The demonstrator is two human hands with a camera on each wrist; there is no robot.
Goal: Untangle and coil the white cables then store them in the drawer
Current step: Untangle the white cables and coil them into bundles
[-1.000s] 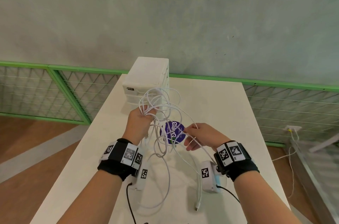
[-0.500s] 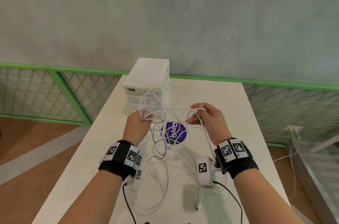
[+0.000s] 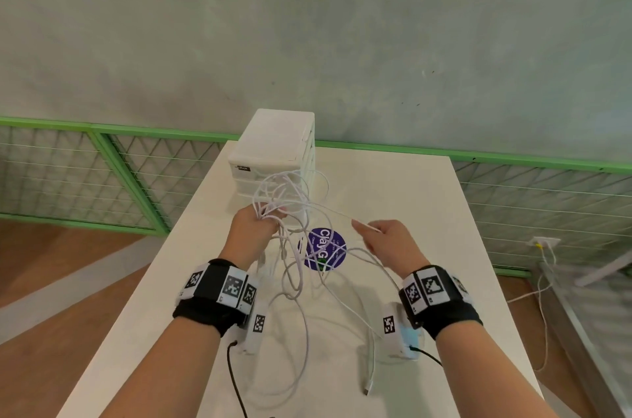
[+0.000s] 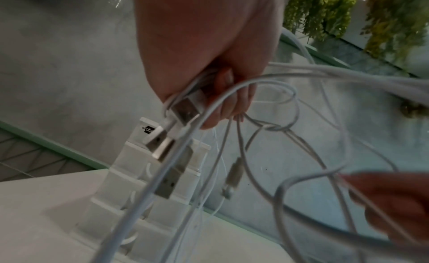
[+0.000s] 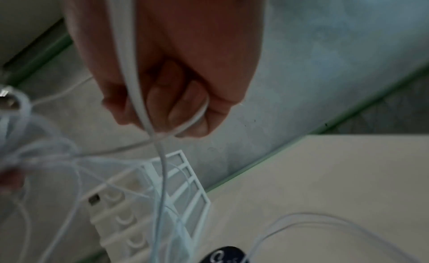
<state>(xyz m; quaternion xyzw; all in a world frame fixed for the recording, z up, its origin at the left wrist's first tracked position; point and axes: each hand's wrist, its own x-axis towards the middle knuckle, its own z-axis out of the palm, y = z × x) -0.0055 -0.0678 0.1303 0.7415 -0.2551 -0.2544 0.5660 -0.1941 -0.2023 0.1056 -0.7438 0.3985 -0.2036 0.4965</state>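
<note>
A tangle of white cables [image 3: 290,209] hangs above the white table [image 3: 393,185]. My left hand [image 3: 254,224] grips a bunch of loops and plug ends; the left wrist view shows the USB plugs [image 4: 167,147] sticking out below its curled fingers [image 4: 228,105]. My right hand [image 3: 386,239] pinches one strand [image 3: 337,214] stretched taut from the bunch; in the right wrist view that cable [image 5: 139,101] runs through its curled fingers. Loose cable ends [image 3: 367,380] trail on the table between my wrists. The white drawer unit [image 3: 273,154] stands behind the tangle, its drawers closed.
A round purple sticker [image 3: 325,248] lies on the table under the cables. Green-framed mesh railing [image 3: 119,171] runs behind the table before a grey wall. Another cable and a wall socket [image 3: 545,241] sit at the far right, beyond the table's edge.
My right hand rose from near the sticker, took a strand, and has now drawn it rightward, stretching it taut from the bunch. The left hand kept its grip.
</note>
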